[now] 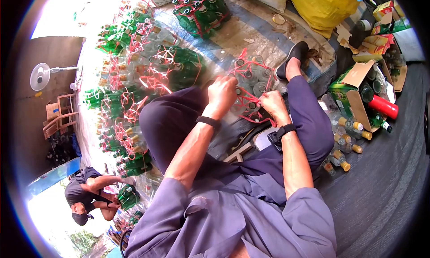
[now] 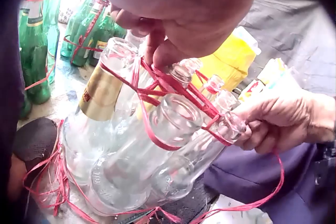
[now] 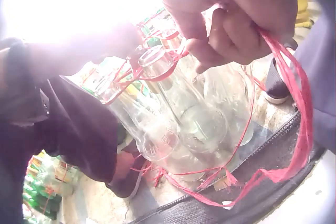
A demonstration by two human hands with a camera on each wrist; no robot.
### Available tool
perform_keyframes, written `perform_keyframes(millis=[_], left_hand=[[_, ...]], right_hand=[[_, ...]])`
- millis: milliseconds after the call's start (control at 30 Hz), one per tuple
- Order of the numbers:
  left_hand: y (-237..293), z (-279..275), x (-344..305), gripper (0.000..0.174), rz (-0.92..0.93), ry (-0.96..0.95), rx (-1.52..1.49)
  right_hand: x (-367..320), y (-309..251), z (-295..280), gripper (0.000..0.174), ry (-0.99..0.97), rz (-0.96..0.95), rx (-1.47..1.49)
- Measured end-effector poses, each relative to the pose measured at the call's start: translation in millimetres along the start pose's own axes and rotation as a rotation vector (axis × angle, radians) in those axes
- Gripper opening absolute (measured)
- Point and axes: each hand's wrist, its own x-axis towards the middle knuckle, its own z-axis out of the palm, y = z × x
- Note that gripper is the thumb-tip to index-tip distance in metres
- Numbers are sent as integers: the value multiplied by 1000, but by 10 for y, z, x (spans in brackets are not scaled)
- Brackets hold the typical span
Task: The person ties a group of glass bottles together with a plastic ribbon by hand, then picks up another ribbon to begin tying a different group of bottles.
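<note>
Between the person's legs stands a bundle of clear glass bottles (image 1: 260,88), with pink plastic string (image 2: 278,174) looped around the necks and another band low around the bodies. My left hand (image 1: 221,96) is over the mouths on one side, its thumb and fingertips pinching the string (image 2: 168,80). On the other side, close beside a bottle neck, the curled fingers of my right hand (image 1: 275,107) grip the string. A long tail of string (image 3: 302,129) hangs from the right hand down past the bottles. One bottle carries a gold label (image 2: 101,95).
Many tied bundles of green bottles (image 1: 183,67) and clear ones stand to the left. Loose bottles (image 1: 345,137), an open carton (image 1: 354,88) and a red cylinder (image 1: 383,106) lie right. A yellow bag (image 1: 322,9) is ahead. Another person (image 1: 92,191) sits lower left.
</note>
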Motion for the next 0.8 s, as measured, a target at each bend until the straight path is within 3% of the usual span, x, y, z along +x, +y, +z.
perform_keyframes(millis=[100, 400, 533, 633, 700, 800], left_hand=[[1, -19, 0, 3, -4, -16, 17], [8, -41, -25, 4, 10, 18, 9], [14, -56, -24, 5, 37, 83, -26], [-26, -42, -17, 2, -56, 80, 4], [-55, -12, -3, 5, -86, -42, -96], [-57, -3, 38, 6, -68, -34, -116]], right_hand=[[-3, 69, 56, 22, 80, -27, 56], [-2, 147, 79, 20, 19, -52, 151], [-19, 85, 62, 21, 30, -32, 145], [-53, 2, 23, 22, 48, 1, 3], [-67, -20, 22, 21, 70, -2, -10], [16, 89, 51, 22, 36, 41, -24]])
